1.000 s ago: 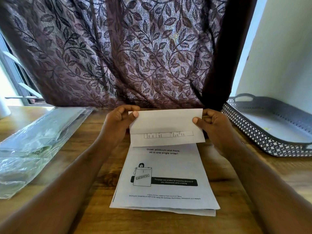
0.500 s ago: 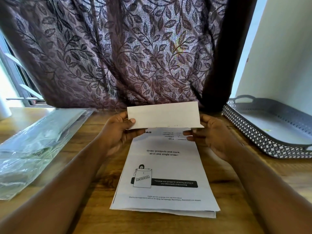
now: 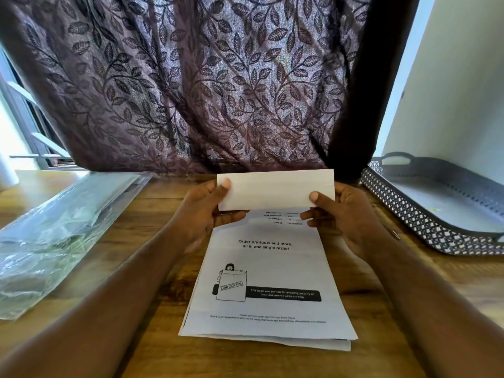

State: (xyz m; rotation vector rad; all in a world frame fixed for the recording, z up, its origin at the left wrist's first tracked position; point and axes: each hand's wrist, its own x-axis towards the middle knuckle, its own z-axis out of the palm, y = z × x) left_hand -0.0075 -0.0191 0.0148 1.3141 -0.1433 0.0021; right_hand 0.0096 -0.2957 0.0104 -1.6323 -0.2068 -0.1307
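Note:
A folded white sheet of paper (image 3: pixel 275 188) is held up above the wooden table, its blank side toward me. My left hand (image 3: pixel 210 211) pinches its left end, thumb on the front and fingers behind. My right hand (image 3: pixel 346 214) pinches its right end the same way. Below them a stack of printed pages (image 3: pixel 268 276) lies flat on the table, the top page showing a "Confidential" drawing and lines of text.
A crumpled clear plastic sleeve (image 3: pixel 54 230) lies on the left of the wooden table (image 3: pixel 152 336). A grey perforated tray (image 3: pixel 425 222) with handles stands at the right. A dark leaf-patterned curtain (image 3: pixel 191 85) hangs right behind the table.
The folded sheet was folded over so its printed strip went out of sight, and lifted slightly. Both hands shifted their pinch to the sheet's ends. The stack stayed put.

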